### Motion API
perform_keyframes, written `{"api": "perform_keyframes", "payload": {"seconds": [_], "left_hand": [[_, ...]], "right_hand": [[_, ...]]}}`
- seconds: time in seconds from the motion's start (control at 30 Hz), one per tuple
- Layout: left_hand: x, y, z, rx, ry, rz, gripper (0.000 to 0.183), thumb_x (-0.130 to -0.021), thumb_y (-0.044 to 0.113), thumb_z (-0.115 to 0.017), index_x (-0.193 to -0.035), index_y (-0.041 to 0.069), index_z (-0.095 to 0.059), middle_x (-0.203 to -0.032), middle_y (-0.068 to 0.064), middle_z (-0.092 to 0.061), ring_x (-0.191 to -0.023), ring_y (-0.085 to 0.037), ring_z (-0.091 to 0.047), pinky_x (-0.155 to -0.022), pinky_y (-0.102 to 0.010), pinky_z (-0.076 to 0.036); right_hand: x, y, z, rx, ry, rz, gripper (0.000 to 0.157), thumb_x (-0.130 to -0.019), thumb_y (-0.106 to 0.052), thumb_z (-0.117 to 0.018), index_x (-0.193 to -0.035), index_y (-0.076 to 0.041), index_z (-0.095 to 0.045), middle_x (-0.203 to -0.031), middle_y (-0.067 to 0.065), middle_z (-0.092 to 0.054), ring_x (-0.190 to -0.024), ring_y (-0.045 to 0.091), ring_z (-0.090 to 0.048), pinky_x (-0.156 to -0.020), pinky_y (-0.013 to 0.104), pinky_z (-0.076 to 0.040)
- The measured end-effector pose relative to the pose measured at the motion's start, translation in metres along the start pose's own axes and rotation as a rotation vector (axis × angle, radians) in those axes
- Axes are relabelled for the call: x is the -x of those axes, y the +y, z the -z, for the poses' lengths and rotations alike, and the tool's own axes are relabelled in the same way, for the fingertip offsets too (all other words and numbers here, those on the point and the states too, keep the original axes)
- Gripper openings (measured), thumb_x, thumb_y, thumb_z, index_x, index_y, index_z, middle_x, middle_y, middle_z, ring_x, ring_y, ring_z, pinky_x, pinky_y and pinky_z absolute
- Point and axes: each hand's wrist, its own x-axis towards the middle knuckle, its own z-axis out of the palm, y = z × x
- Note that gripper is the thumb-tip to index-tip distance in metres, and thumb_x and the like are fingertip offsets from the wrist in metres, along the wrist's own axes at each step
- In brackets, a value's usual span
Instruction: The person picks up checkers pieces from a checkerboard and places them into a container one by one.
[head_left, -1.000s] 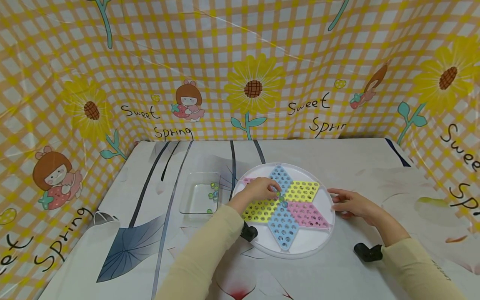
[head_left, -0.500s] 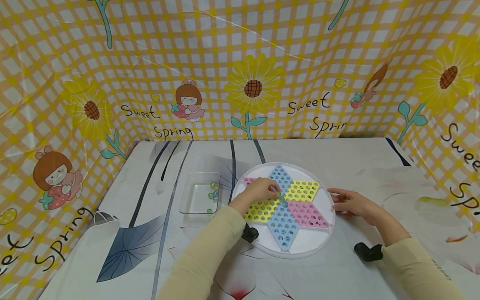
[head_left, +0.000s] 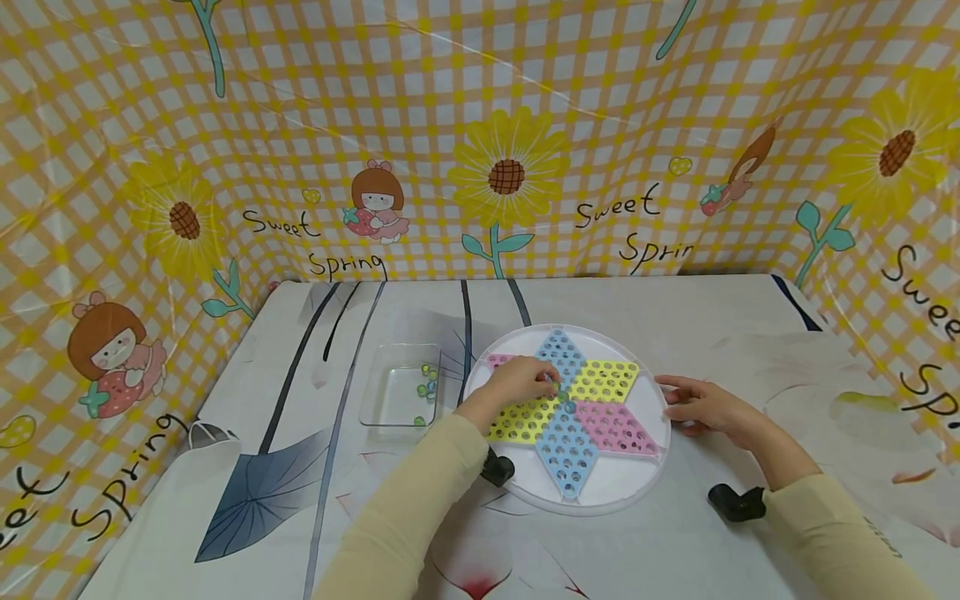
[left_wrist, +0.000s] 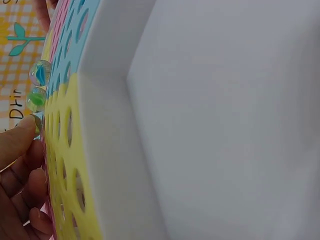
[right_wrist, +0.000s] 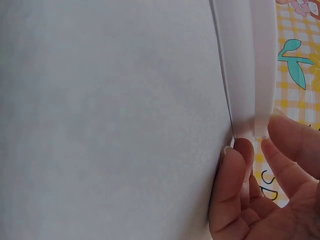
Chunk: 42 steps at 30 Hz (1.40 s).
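A round white Chinese checkers board (head_left: pixel 622 487) lies on the table, its star made of blue, yellow and pink holed sections. Over its middle, my left hand (head_left: pixel 517 382) pinches a small yellowish glass marble (left_wrist: pixel 38 126) between thumb and fingers, close above the holes. Beside it sit a green-swirled marble (left_wrist: pixel 36 100) and a blue-swirled marble (left_wrist: pixel 40 73) in a row. The left forearm covers part of the board's left side. My right hand (head_left: pixel 708 408) touches the board's right rim (right_wrist: pixel 263 100) with relaxed fingertips, the lower fingers down by the tabletop.
Left of the board stands a clear square container (head_left: pixel 386 408) with several marbles (head_left: pixel 426 387) along its right side. Black wrist-worn pieces (head_left: pixel 737 504) sit near both sleeves. A yellow checked cloth (head_left: pixel 420 125) rises behind the table (head_left: pixel 750 333).
Almost nothing moves. My left fingers stay over the board's centre with only a slight shift, and my right hand keeps its place at the rim.
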Motion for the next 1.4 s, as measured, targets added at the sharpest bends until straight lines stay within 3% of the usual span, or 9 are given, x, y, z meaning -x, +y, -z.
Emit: {"api": "perform_keyframes", "payload": {"seconds": [0.4,0.63,0.87,1.07,1.4], "left_hand": [[0.008,-0.001,0.008,0.087,-0.005,-0.016,0.018,-0.09,0.022,-0.058,-0.105,0.017,-0.065,-0.08,0.007,-0.058,-0.067,-0.006,-0.047,-0.062,-0.017,-0.037],[0.012,-0.004,0.017,0.069,0.027,0.039,0.02,-0.092,0.021,-0.055,-0.109,0.017,-0.064,-0.084,0.005,-0.059,-0.068,-0.006,-0.049,-0.061,-0.016,-0.039],[0.018,-0.014,0.032,0.046,0.078,0.014,0.021,-0.093,0.018,-0.052,-0.11,0.016,-0.064,-0.09,0.001,-0.061,-0.07,-0.008,-0.049,-0.062,-0.02,-0.04],[0.024,-0.024,0.043,0.074,0.084,0.04,0.02,-0.093,0.022,-0.053,-0.109,0.016,-0.063,-0.092,0.0,-0.059,-0.07,-0.01,-0.049,-0.058,-0.021,-0.039],[0.035,-0.04,0.056,0.113,0.152,0.06,0.017,-0.092,0.019,-0.055,-0.104,0.012,-0.064,-0.093,-0.004,-0.06,-0.072,-0.013,-0.047,-0.058,-0.021,-0.038]], "right_hand": [[-0.002,-0.001,-0.001,0.013,0.009,-0.003,0.072,-0.086,-0.019,-0.062,-0.142,0.003,-0.022,-0.116,0.017,-0.042,-0.084,0.016,-0.047,-0.067,0.028,-0.046],[-0.001,-0.002,-0.001,0.008,0.001,-0.006,0.072,-0.086,-0.019,-0.061,-0.142,0.003,-0.021,-0.116,0.017,-0.041,-0.084,0.016,-0.047,-0.067,0.028,-0.046],[-0.002,0.0,0.0,0.013,0.006,-0.011,0.072,-0.086,-0.019,-0.061,-0.142,0.002,-0.021,-0.117,0.019,-0.04,-0.085,0.017,-0.047,-0.067,0.028,-0.046],[-0.002,0.002,0.0,0.026,0.013,-0.014,0.071,-0.087,-0.02,-0.061,-0.142,0.002,-0.021,-0.117,0.02,-0.04,-0.085,0.018,-0.047,-0.067,0.028,-0.047],[-0.002,0.001,0.0,0.033,0.013,-0.029,0.07,-0.088,-0.019,-0.06,-0.142,0.001,-0.021,-0.118,0.021,-0.039,-0.086,0.019,-0.047,-0.067,0.028,-0.046]]}}
